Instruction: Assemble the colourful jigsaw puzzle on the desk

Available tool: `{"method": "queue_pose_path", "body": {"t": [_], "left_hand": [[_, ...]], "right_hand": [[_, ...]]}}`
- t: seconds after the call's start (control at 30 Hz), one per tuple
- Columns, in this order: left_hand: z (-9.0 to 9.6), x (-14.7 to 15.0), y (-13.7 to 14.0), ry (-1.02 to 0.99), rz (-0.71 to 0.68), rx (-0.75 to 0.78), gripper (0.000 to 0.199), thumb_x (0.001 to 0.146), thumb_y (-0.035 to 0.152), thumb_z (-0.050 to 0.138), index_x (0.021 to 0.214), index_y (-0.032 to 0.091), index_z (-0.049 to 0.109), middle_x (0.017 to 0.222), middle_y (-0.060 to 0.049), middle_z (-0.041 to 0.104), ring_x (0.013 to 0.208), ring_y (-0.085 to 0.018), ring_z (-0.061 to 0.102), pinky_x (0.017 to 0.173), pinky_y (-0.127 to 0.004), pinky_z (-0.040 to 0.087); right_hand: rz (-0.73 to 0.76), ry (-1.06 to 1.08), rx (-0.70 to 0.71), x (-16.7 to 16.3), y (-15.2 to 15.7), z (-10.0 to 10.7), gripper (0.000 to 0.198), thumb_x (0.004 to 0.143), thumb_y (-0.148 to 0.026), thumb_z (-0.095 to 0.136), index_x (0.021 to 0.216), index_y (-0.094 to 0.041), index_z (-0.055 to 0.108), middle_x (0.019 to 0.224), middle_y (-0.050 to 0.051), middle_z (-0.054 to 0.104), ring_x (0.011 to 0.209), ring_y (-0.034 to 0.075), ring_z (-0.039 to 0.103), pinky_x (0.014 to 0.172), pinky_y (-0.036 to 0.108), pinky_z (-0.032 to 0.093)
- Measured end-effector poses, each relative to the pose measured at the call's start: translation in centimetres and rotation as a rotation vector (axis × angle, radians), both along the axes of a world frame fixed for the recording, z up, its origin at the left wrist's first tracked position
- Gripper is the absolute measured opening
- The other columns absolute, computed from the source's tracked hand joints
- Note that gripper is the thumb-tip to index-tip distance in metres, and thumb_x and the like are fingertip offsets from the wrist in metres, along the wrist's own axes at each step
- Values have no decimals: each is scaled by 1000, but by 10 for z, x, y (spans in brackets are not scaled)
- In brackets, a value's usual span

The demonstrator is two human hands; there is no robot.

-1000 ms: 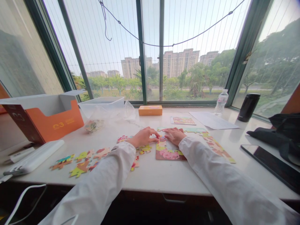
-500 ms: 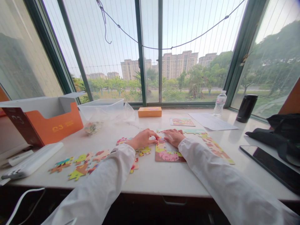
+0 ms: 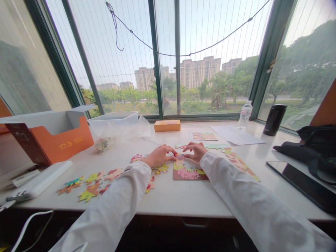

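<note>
A partly joined jigsaw puzzle [image 3: 188,174] lies on the table, with a pink patch at its lower left and a gap inside its joined border. At its left edge my left hand [image 3: 160,156] has thumb and forefinger closed on a puzzle piece, mostly hidden by the fingertips. My right hand [image 3: 196,152] arches over the puzzle's upper left part, thumb and forefinger apart, fingertips close to the pieces. Several loose puzzle pieces [image 3: 90,191] lie left of the puzzle, some partly behind my left sleeve.
An orange open box [image 3: 76,140], a clear plastic tub [image 3: 115,120] and a small orange box [image 3: 167,126] stand toward the window. A picture card [image 3: 203,136], paper sheet [image 3: 236,135], bottle [image 3: 245,115], black tumbler [image 3: 274,120] and phone [image 3: 299,185] are right.
My right hand's fingers have lifted from lying flatter into an arch, with thumb and forefinger further apart. My left hand keeps its place at the puzzle's left edge. The view has shifted slightly.
</note>
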State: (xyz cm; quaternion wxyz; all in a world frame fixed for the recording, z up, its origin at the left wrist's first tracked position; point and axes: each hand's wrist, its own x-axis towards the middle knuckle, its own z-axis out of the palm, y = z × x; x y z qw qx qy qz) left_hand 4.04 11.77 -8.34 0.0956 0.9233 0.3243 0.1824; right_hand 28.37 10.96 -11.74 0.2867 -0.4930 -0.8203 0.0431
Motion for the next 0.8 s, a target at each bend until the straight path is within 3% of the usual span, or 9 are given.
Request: {"method": "queue_pose_path", "body": {"t": [0.33,0.5,0.63,0.8], "left_hand": [[6,3,-10,62,79,33,27,83,44,70,104,28,75,93,-2,74,89,-18,62,81,-27,45],[15,-1,-10,108,133,18,40,80,45,72,116,28,71,100,-3,74,94,-20,64,85,-28,46],[36,-31,-6,111,245,6,40,80,45,72,115,26,72,106,-4,74,98,-21,66,88,-28,47],[58,-102,-17,177,399,-40,37,79,44,72,111,26,73,114,-2,73,104,-21,66,90,-27,47]], "right_hand": [[32,26,-15,-8,-6,0,20,72,-42,80,88,-30,78,100,1,72,75,14,63,86,35,37],[46,44,16,-5,-3,-4,16,78,-40,74,90,-30,77,96,2,73,73,15,64,87,39,37],[57,56,58,-3,-1,-9,14,81,-38,70,90,-29,76,94,2,73,74,17,65,84,38,40],[62,34,104,-4,-6,-4,16,83,-40,66,90,-29,76,94,3,73,75,18,65,86,40,40]]}}
